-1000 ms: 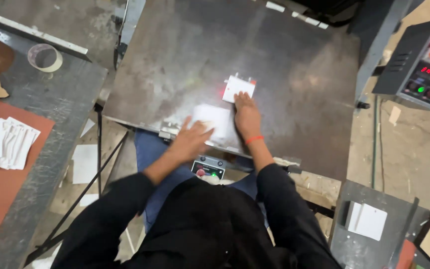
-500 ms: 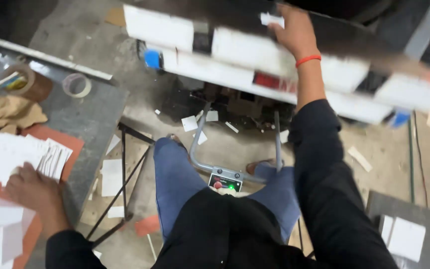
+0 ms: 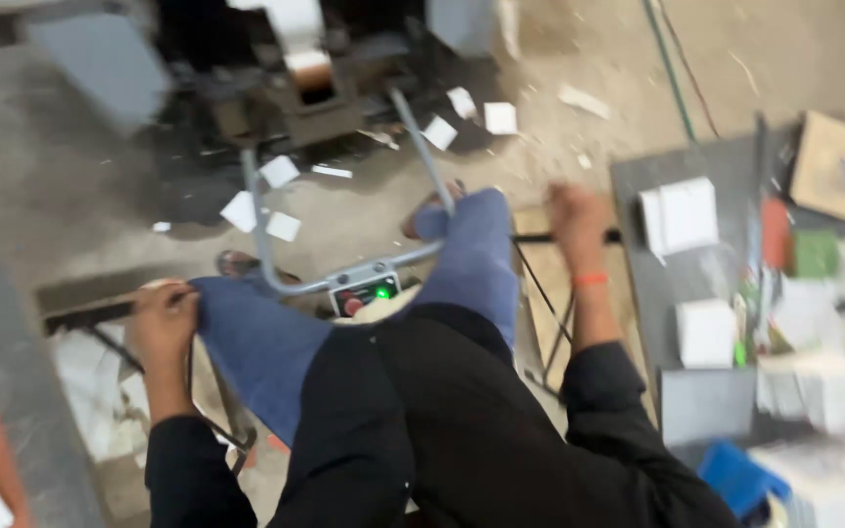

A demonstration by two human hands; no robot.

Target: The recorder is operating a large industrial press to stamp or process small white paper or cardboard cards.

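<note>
Left hand (image 3: 160, 328) rests at the left knee, fingers curled on the edge of a dark bar (image 3: 90, 313); whether it actually grips can't be told, pic is blurred. Right hand (image 3: 574, 215) is out to the right near a side table (image 3: 638, 293) w/ white card stacks (image 3: 682, 215), fingers bunched, nothing visibly held. Control box w/ green light (image 3: 366, 291) sits btwn the knees. Loose cards (image 3: 266, 200) litter the floor. Judging by this, no card is in hand yet; picking one up is left.
</note>
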